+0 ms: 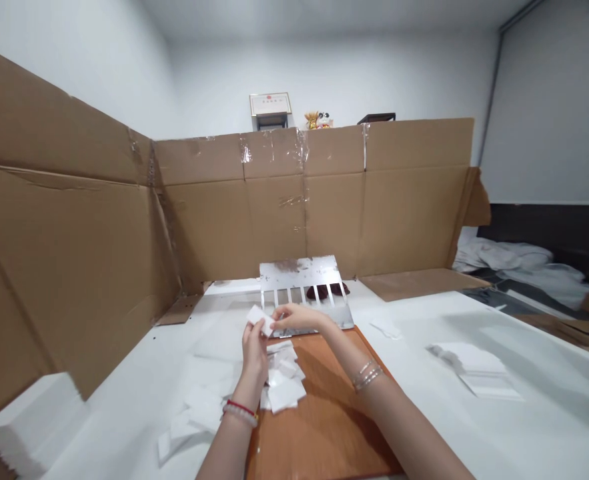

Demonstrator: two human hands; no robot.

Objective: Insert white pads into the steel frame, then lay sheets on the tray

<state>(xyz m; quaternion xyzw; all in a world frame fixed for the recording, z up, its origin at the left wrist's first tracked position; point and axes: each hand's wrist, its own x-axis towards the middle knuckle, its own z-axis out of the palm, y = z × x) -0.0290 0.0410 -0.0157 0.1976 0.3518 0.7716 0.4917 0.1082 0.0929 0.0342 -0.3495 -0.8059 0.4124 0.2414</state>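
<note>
A small white card (pixel 257 316) is held up between both hands over the far end of an orange-brown board (pixel 334 400). My left hand (pixel 255 341) is closed on its lower left side. My right hand (pixel 294 316) pinches its right edge with the fingertips. A loose pile of white cards (pixel 283 387) lies on the board just below my left wrist. Behind my hands leans a slotted metal plate (pixel 299 270), partly hidden by my right hand. What is printed on the held card, if anything, cannot be made out.
More white cards (pixel 189 423) lie scattered left of the board. A tall white stack (pixel 34 417) stands at the left front, and another stack (pixel 479 367) sits on the right of the white table (pixel 414 427). Cardboard walls (pixel 254 220) enclose the back and left.
</note>
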